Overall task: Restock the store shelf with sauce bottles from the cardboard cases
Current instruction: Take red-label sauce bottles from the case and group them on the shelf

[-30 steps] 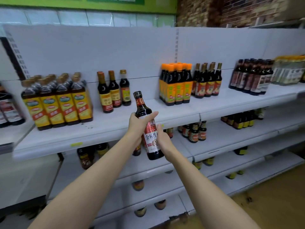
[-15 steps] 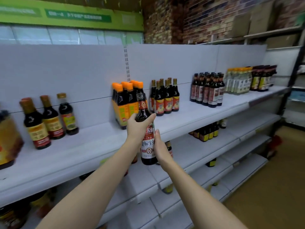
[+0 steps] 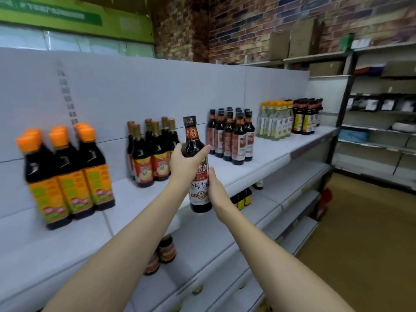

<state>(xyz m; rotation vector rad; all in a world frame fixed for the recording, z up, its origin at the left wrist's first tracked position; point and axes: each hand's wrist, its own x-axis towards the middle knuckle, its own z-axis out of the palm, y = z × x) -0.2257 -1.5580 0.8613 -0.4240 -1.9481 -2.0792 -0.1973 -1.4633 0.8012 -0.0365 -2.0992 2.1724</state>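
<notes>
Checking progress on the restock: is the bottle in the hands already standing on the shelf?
No: the bottle is held in the air by the left hand and right hand, before the top shelf.

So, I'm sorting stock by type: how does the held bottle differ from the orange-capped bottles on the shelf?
The held bottle has a dark cap and a white-and-red label; the orange-capped bottles have orange-green labels. It's in the air, gripped by both hands; they stand on the shelf. Both hold dark sauce.
</notes>
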